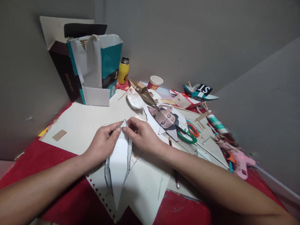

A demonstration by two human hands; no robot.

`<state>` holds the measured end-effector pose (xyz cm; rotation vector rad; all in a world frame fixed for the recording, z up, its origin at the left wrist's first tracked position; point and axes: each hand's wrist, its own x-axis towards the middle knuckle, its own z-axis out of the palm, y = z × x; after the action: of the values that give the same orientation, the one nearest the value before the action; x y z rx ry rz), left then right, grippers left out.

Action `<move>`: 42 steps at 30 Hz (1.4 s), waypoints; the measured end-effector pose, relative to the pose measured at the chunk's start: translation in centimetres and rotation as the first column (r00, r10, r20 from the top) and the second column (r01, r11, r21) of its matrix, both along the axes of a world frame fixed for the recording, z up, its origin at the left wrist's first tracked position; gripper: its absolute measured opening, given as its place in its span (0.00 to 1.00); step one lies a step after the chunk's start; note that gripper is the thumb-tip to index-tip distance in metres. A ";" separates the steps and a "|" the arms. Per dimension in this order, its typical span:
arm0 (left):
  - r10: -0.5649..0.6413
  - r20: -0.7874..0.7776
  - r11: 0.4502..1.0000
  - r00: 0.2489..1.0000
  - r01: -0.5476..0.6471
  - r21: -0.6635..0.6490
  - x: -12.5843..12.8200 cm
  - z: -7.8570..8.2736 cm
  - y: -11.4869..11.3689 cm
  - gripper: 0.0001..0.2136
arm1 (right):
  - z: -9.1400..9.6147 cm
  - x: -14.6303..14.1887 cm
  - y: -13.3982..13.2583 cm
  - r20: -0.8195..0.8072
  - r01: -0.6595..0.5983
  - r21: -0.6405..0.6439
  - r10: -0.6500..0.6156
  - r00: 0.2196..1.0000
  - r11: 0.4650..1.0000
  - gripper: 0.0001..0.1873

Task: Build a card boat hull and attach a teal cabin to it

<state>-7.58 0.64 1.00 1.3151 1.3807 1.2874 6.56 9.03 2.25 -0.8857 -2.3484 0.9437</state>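
My left hand [105, 139] pinches the far tip of a long white cut-out of paper or card [118, 162] between thumb and finger. On the other side of that tip, my right hand [140, 132] is closed on it too. The cut-out has grey folded edges along both sides and narrows to a point toward me. Beneath it lies a sheet of paper [142, 193] with punched holes and drawn lines. Scissors [187, 136] with green and orange handles rest to the right of my right hand, on a printed picture of a face [165, 115].
Cut-open teal boxes [112, 62] stand at the back left, beside a yellow bottle [123, 71]. A paper cup [155, 82], a cardboard boat shape [142, 92] and a teal paper boat [200, 92] sit farther back. A pink glue gun [237, 159] lies right. Red cloth [63, 178] covers the table.
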 end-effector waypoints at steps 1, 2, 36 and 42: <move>0.005 -0.005 1.000 1.000 -0.005 -0.001 0.0 0.0 0.0 0.15 | 0.0 0.0 -0.1 0.003 -0.001 -0.005 0.001 1.000 1.000 0.10; 0.009 -0.007 1.000 1.000 -0.009 -0.001 0.0 0.0 0.0 0.15 | 0.0 -0.1 -0.1 0.006 -0.003 -0.008 0.003 1.000 1.000 0.10; -0.231 -0.689 0.857 0.687 0.479 0.190 -0.6 4.0 -7.1 0.13 | 0.5 1.6 2.1 0.044 0.135 -0.534 -0.132 0.990 0.834 0.07; -0.168 -0.780 0.876 0.603 0.454 0.163 0.2 3.0 -7.5 0.10 | 0.7 1.9 1.0 0.011 0.157 -0.521 -0.177 0.984 0.839 0.07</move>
<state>-7.36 -6.90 4.02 2.4221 1.3518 0.7509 8.46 10.02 2.98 -1.2388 -1.9597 1.5418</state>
